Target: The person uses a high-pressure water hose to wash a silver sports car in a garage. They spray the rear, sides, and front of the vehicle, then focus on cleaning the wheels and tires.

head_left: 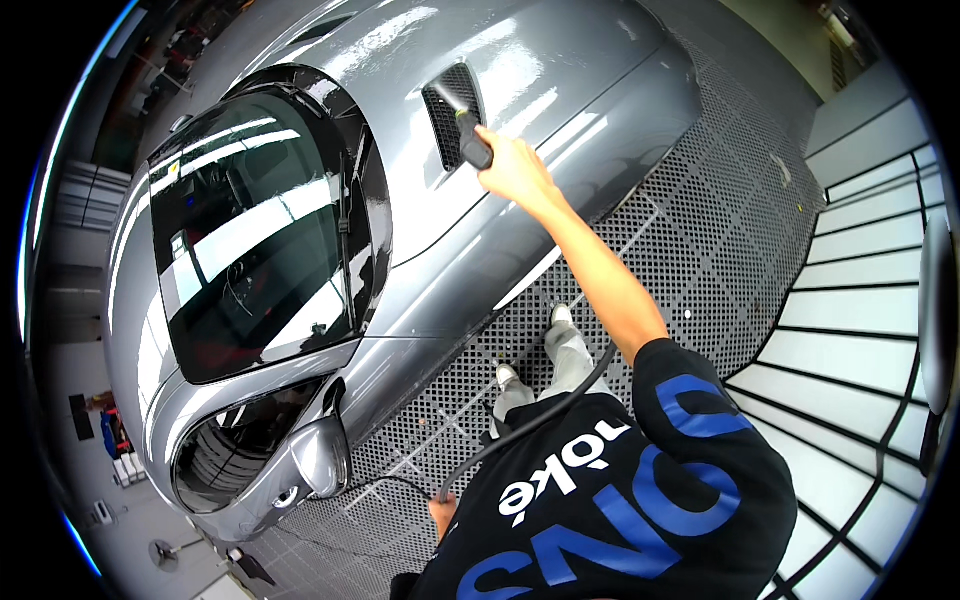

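One floor: dark perforated grating; right edge runs along the white slatted wall.
Grey car: stands on the floor, your left; glossy panels, likely hard but easily scratched, so keep gun and hose off the paint.
Hood: wet-looking patches; mesh vent just inside its near side edge.
Hose: dark, crosses your front from left hand toward right forearm; probably bendy, springy, some drag. Hold mid-run, leave slack.
Spray gun: black, over the vent, near the hood's side edge; likely light, stiff, slippery if wet. Take it by the handle. Pale streak at the tip: spray or glint, can't tell.
Right hand: closed round the gun's handle, no gap; trigger finger not clear.
Left hand: low by your side, fingers curled round the hose, partly hidden by shirt.
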`<state>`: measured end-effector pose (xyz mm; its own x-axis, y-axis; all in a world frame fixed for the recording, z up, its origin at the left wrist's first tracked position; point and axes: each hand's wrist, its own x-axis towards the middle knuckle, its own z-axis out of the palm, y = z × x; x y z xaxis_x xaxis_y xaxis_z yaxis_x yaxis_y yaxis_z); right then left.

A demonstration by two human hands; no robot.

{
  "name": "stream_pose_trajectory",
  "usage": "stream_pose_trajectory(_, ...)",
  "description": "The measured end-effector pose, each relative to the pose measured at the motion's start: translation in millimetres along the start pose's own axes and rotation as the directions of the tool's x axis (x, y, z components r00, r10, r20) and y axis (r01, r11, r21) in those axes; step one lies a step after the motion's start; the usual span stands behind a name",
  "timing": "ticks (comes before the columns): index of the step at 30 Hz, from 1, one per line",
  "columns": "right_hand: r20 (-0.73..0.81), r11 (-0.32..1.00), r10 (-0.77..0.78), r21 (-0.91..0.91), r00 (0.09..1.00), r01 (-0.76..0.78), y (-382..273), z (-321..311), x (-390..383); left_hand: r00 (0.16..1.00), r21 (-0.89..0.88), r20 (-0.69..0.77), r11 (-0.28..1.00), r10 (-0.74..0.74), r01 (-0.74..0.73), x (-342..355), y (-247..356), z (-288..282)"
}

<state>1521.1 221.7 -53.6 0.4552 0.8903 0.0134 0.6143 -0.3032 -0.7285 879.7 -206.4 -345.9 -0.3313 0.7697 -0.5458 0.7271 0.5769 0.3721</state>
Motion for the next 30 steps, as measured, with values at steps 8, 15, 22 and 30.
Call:
stream_pose_trajectory(8,0.012,0.998,-0.029,0.063,1.0,0.028,40.4,-26.3,60.4,0.982,0.002,-0.028,0.983,-0.185,0.186,-97.0,66.5,45.4)
stream_pose_trajectory(15,0.002,0.994,-0.073,0.081,0.997,0.073,59.1,-80.1,53.4,0.982,0.028,0.014,0.982,-0.189,0.189,-86.5,102.7,57.6)
stream_pose_trajectory(22,0.117,0.994,-0.024,0.106,0.993,0.012,50.5,-98.5,-6.9,0.928,-0.09,0.299,0.975,0.221,-0.203,27.3,179.6,64.7)
stream_pose_trajectory(30,0.223,0.996,0.047,-0.088,0.974,-0.028,24.7,-68.2,-25.2,0.884,0.138,0.309,0.903,0.351,-0.407,120.7,268.0,52.6)
